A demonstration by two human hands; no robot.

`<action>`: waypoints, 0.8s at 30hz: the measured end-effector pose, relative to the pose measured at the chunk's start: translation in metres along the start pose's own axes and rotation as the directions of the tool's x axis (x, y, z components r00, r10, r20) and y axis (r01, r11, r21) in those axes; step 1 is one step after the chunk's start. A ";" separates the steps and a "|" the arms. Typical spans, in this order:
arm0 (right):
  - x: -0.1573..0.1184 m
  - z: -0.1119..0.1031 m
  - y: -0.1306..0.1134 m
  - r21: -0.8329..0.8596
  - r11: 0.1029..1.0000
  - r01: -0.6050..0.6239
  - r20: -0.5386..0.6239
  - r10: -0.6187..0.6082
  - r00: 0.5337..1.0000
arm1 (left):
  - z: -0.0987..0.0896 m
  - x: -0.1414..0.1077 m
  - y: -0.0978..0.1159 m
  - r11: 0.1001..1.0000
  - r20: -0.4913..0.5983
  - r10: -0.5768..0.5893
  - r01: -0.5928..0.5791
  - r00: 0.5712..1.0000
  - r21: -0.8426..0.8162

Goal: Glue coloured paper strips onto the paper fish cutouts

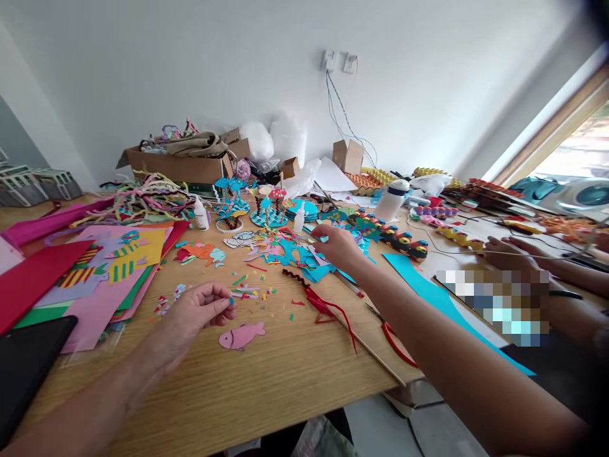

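My left hand (202,308) is closed in a pinch on a small blue piece (231,301), apparently paper, above the table. Just below it lies a pink paper fish (242,336) with dark markings. Reaching further out, my right hand (337,246) has its fingers curled together over a heap of blue paper scraps (290,254). A bit of light blue shows at those fingertips, but whether they grip it is unclear. A small glue bottle (299,220) stands just beyond that hand. Tiny coloured paper clippings (247,292) are scattered between the hands.
Red-handled scissors (397,346), a wooden stick (380,363) and red strips (326,304) lie under my right forearm. Coloured sheets (95,324) and a dark tablet (35,362) are at left. A second glue bottle (200,214) stands behind. Another person's hands (511,257) are at right.
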State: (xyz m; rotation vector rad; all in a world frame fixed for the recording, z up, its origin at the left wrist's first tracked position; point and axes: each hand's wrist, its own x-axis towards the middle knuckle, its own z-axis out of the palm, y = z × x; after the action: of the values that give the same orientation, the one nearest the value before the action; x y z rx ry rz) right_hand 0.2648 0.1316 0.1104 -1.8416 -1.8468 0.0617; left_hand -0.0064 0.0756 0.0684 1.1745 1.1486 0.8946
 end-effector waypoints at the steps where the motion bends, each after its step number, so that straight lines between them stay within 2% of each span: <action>1: -0.006 -0.005 0.002 -0.012 1.000 -0.012 -0.013 0.012 1.000 | 0.000 0.000 -0.002 1.000 0.002 0.001 -0.001 1.000 -0.007; 4: -0.028 -0.023 0.010 -0.105 0.994 0.013 -0.070 -0.020 0.997 | -0.003 0.000 -0.007 1.000 0.007 0.009 -0.010 1.000 0.008; 6: -0.049 -0.035 0.018 -0.198 0.980 0.039 -0.042 -0.048 0.998 | -0.004 0.000 -0.008 0.999 -0.007 0.017 -0.016 1.000 0.042; 9: -0.087 -0.048 0.040 -0.310 0.951 -0.004 0.129 0.046 0.991 | -0.006 0.001 -0.008 0.990 -0.022 0.037 -0.033 0.999 0.135; 13: -0.132 -0.051 0.073 -0.401 0.905 -0.141 0.167 0.224 0.960 | -0.008 0.004 -0.006 0.962 -0.010 0.089 -0.084 0.996 0.260; 15: -0.147 -0.047 0.078 -0.371 0.916 -0.154 0.206 0.243 0.948 | -0.007 0.006 -0.007 0.953 -0.017 0.126 -0.116 0.992 0.281; 19: -0.159 -0.037 0.061 -0.281 0.955 -0.094 0.308 0.183 0.934 | -0.002 0.008 -0.011 0.939 0.025 0.153 -0.153 0.988 0.307; 24: -0.152 -0.027 0.030 -0.416 0.909 -0.030 0.420 0.221 0.880 | 0.006 0.004 -0.012 0.926 0.120 0.133 -0.167 0.984 0.338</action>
State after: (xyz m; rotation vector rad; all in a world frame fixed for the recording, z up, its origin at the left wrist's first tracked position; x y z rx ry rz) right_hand 0.2922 -0.0185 0.0718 -2.4004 -2.1733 0.1988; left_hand -0.0002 0.0761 0.0557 1.5962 1.1803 0.7578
